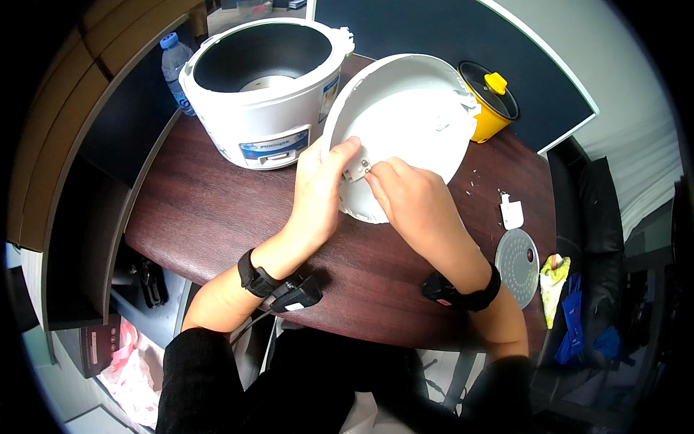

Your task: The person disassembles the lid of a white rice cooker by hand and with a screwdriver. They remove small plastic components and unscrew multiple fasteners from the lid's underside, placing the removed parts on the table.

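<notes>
My left hand (319, 182) grips the near left rim of a white plastic rice cooker lid shell (405, 108), thumb inside and fingers behind. The shell is tilted up, its hollow inner side facing me. Inside it, by the left thumb, sits a small pale fitting (356, 172) with dark spots or holes. My right hand (413, 199) is closed in a pinch against this fitting; what lies between the fingertips is hidden. Behind and to the left stands the white rice cooker body (253, 119), its top uncovered and its inside dark.
A yellow pot (491, 119) stands back right; a water bottle (175, 69) is back left. Toward the right edge lie a white plastic piece (512, 215), small scraps (473, 182), a round perforated grey plate (517, 271) and a yellow-green packet (554, 286). A dark partition (426, 29) bounds the back.
</notes>
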### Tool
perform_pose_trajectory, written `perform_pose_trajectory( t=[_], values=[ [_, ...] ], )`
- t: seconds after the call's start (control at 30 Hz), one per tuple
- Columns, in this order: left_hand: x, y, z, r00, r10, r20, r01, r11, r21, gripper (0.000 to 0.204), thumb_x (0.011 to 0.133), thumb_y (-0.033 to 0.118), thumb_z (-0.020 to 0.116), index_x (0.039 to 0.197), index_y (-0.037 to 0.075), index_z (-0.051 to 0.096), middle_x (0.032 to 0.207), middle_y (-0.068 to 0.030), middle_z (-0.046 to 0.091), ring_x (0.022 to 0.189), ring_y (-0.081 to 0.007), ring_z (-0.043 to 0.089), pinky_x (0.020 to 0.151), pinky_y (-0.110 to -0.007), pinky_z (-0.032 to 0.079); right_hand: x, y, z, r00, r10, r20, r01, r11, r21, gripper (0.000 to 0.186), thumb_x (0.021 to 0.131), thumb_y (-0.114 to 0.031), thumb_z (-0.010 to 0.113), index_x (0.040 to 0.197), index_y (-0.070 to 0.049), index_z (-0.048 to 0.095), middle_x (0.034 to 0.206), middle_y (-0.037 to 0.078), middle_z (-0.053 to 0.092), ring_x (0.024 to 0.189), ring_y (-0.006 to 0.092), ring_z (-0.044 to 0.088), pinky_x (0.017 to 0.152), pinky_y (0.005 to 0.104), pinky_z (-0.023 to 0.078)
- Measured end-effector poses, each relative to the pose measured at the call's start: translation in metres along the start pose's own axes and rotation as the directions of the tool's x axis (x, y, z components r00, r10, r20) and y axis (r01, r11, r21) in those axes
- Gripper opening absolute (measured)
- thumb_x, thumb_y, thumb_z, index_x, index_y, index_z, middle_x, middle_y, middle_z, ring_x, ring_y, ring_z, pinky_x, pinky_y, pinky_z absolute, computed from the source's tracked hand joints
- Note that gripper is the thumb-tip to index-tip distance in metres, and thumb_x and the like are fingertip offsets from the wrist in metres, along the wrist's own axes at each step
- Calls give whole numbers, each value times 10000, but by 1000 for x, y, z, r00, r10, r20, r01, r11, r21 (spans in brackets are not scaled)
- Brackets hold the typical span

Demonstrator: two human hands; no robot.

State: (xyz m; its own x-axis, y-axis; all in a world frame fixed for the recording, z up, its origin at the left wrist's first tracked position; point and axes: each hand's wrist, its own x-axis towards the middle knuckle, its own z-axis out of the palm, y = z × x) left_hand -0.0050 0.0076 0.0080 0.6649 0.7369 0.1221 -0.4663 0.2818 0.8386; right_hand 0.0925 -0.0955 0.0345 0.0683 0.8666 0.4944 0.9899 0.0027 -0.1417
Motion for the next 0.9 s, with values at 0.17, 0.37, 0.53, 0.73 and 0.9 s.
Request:
perform_pose_trajectory(
  t=[0.17, 0.37, 0.53, 0.73, 0.9],
  values=[
    [5, 7, 0, 989, -146, -15, 140, 969, -205, 310, 864, 244, 549, 1006, -31, 570, 943, -106, 613, 878, -171, 590, 781, -290, 464, -9, 6, -18, 990, 127, 54, -134, 975, 176, 92, 857, -121, 587, 842, -36, 554, 720, 119, 588, 613, 266, 604, 524, 331, 463],
    [5, 7, 4, 967, -254, 8, 246, 929, -276, 418, 856, 263, 538, 1150, -30, 485, 1079, -138, 576, 1014, -217, 571, 894, -343, 451, -17, 6, -35, 956, 255, 146, -277, 949, 154, 91, 853, -119, 602, 868, -38, 563, 719, 110, 607, 587, 249, 607, 524, 315, 461],
    [10, 3, -1, 925, -378, 44, 370, 868, -332, 566, 814, 308, 568, 1246, -26, 419, 1137, -164, 554, 1052, -263, 557, 914, -394, 455, -25, 5, -46, 947, 298, 119, -316, 932, 179, 84, 845, -117, 615, 881, -49, 580, 726, 108, 616, 584, 210, 612, 502, 284, 450],
    [15, -1, -7, 872, -476, 110, 484, 807, -340, 638, 806, 312, 553, 1296, -46, 355, 1203, -210, 507, 1095, -303, 531, 937, -426, 442, -49, 22, -67, 843, 432, -320, -350, 893, 283, 54, 822, 4, 602, 863, -31, 603, 635, -13, 546, 547, 34, 471, 486, 181, 362],
    [16, -4, -7, 870, -478, 117, 489, 811, -322, 603, 812, 318, 537, 1273, -35, 373, 1192, -196, 507, 1100, -292, 522, 941, -426, 431, -76, 54, -79, 715, 616, -331, -469, 773, 427, 11, 839, -9, 590, 838, -20, 590, 614, -63, 471, 553, -1, 367, 487, 167, 294]
  ],
)
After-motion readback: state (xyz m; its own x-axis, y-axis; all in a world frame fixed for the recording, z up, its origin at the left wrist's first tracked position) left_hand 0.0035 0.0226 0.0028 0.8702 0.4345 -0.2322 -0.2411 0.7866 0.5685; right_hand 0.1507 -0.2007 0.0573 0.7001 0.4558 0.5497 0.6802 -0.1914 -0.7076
